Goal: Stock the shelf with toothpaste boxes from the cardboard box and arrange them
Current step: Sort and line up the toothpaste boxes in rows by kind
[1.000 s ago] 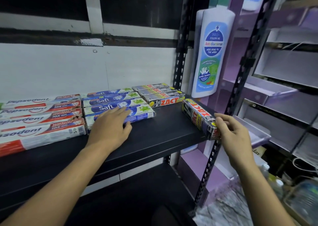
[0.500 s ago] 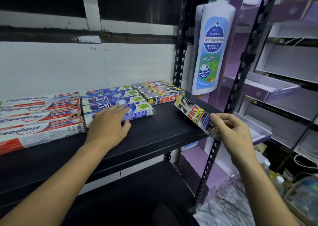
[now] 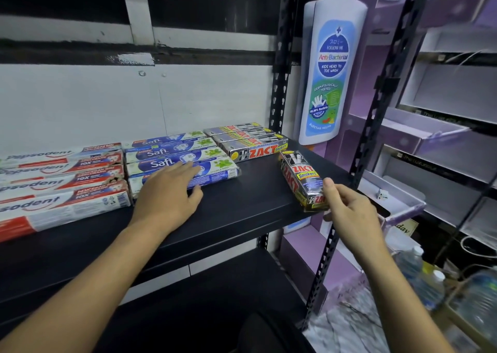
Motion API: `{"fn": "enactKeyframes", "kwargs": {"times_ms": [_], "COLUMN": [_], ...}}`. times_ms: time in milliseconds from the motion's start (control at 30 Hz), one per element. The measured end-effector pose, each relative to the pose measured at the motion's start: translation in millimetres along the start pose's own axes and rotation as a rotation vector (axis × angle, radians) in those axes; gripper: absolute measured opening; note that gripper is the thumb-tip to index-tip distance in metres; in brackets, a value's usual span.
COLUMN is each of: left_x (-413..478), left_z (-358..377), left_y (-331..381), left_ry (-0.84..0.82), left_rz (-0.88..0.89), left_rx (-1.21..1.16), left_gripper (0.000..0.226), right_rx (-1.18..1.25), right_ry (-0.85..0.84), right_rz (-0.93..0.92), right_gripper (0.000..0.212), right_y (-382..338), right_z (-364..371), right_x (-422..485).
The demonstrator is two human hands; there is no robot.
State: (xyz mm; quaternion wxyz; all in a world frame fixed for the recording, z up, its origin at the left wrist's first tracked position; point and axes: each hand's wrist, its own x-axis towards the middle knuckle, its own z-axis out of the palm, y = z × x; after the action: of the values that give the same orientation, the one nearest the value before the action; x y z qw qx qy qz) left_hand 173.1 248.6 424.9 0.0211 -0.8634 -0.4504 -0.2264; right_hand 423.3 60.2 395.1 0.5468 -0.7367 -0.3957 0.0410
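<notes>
Zact Smokers box was over right front corner of black shelf, pointing toward back; couldn't tell if it touched. My right hand pinched its near end, thumb on top. Left hand lay spread, fingers flat on front Safi boxes. Stacked Zact boxes just right of Safi; Pepsodent boxes at left.

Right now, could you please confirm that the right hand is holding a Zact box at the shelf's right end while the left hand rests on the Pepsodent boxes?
Not quite: the head view shows the left hand resting on the Safi boxes, not the Pepsodent boxes, which lie further left. The rest holds: the right hand pinches a Zact box at the right end of the shelf.
</notes>
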Motion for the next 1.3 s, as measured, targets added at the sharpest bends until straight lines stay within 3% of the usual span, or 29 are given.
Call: {"fn": "enactKeyframes", "kwargs": {"times_ms": [133, 267, 400, 500, 700, 967, 1200, 1300], "left_x": [-0.6, -0.9, 0.2, 1.0, 0.8, 0.9, 2.1, 2.8], "left_z": [-0.4, -0.4, 0.1, 0.0, -0.8, -0.7, 1.8, 3.8], "left_y": [1.0, 0.8, -0.2, 0.0, 1.1, 1.0, -1.0, -2.5], "left_ry": [0.002, -0.003, -0.011, -0.028, -0.042, -0.044, -0.033, -0.018], "left_rz": [0.010, 0.017, 0.020, 0.027, 0.036, 0.037, 0.040, 0.033], "left_rx": [-0.012, -0.009, -0.001, 0.028, 0.047, 0.062, 0.072, 0.054], "left_gripper": [0.049, 0.049, 0.049, 0.048, 0.047, 0.047, 0.047, 0.047], "right_rx": [0.080, 0.033, -0.195, -0.238, -0.495, -0.455, -0.325, -0.307], "right_ry": [-0.107, -0.082, -0.258, -0.430, -0.250, -0.207, -0.333, -0.338], "right_rz": [-0.074, -0.269, -0.486, -0.438, -0.500, -0.405, -0.290, -0.320], "right_gripper": [0.047, 0.014, 0.035, 0.036, 0.052, 0.038, 0.034, 0.034], "right_y": [-5.3, 0.1, 3.7, -1.0, -6.6, -26.7, -32.2, -28.9], "right_z": [2.8, 6.4, 0.4, 2.8, 31.8, 74.6, 98.9, 104.9], "right_x": [-4.9, 3.9, 25.5, 35.8, 59.9, 86.0, 112.0, 120.1]}}
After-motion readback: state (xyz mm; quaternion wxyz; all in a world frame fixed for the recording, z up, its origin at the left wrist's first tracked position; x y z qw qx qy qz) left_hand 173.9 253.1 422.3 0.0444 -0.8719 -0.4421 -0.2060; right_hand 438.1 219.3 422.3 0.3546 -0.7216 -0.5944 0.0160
